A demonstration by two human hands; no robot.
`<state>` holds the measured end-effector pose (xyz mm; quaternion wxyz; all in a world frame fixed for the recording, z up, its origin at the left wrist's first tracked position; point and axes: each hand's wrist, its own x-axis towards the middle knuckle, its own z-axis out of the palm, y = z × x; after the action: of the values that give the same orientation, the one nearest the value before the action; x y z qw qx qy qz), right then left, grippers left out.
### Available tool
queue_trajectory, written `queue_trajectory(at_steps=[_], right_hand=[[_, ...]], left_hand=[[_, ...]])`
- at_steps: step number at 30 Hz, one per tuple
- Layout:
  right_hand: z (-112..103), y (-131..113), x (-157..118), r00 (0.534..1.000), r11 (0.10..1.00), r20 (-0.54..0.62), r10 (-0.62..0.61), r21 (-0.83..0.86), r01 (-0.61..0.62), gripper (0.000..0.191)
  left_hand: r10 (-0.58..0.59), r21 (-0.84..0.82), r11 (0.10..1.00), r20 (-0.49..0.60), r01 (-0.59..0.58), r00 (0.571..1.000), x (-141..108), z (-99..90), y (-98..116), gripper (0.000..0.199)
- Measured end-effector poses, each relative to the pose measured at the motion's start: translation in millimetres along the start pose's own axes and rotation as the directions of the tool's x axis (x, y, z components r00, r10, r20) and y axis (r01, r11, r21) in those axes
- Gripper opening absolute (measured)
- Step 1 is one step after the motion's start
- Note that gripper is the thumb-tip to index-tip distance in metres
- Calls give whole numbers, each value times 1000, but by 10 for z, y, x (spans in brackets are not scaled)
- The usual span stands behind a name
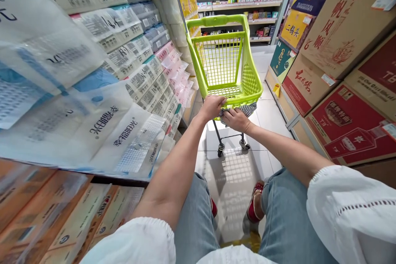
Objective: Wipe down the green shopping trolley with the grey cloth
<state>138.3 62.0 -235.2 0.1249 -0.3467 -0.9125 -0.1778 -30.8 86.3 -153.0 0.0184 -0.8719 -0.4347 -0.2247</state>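
A lime-green plastic shopping cart stands in the aisle in front of me, its basket showing no goods. A grey-and-white striped cloth lies along the near rim and hangs below it. My left hand is closed over the left part of that rim, at the cloth's left end. Just right of it and slightly lower, my right hand has its fingers curled on the cloth against the cart. What lies under both sets of fingers is hidden.
Stacked paper packs line the left side, with orange packs below. Boxed bottles are piled on the right. Shelves of small goods cross the far end. Pale floor tiles run between.
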Motion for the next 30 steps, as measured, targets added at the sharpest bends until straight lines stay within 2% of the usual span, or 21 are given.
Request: queue_trajectory(at_steps=[5, 8, 12, 14, 18, 22, 24, 27, 30], right_hand=[[20, -37, -65, 1000, 1000, 15, -20, 20, 19, 37], [-143, 55, -40, 1000, 1000, -7, 18, 13, -18, 40], [-429, 192, 60, 977, 989, -150, 149, 25, -147, 40], [-485, 213, 96, 963, 982, -188, 191, 35, -188, 40], [-332, 148, 74, 976, 982, -118, 186, 57, -180, 40], [-63, 20, -38, 997, 995, -4, 71, 78, -70, 37], [5, -24, -82, 999, 996, 37, 23, 84, -26, 35], [-53, -13, -83, 998, 998, 62, 19, 58, -23, 35], [-279, 94, -27, 994, 994, -10, 106, 33, -105, 38]], left_hand=[[-17, 38, 999, -24, 18, 1000, 18, 25, 30, 30], [-12, 40, 999, -23, 13, 1000, 25, 13, 42, 28], [-26, 46, 999, 0, 26, 1000, 42, -9, 56, 24], [-34, 44, 998, -1, 34, 999, 51, -11, 61, 23], [-33, 41, 999, -20, 34, 999, 56, 2, 62, 27], [-38, 46, 998, -29, 39, 999, 42, 5, 74, 29], [-46, 41, 998, -34, 47, 998, 31, -5, 96, 31], [-52, 48, 997, -55, 55, 997, 15, -23, 133, 33], [-64, 64, 996, -68, 69, 996, 10, -27, 144, 33]])
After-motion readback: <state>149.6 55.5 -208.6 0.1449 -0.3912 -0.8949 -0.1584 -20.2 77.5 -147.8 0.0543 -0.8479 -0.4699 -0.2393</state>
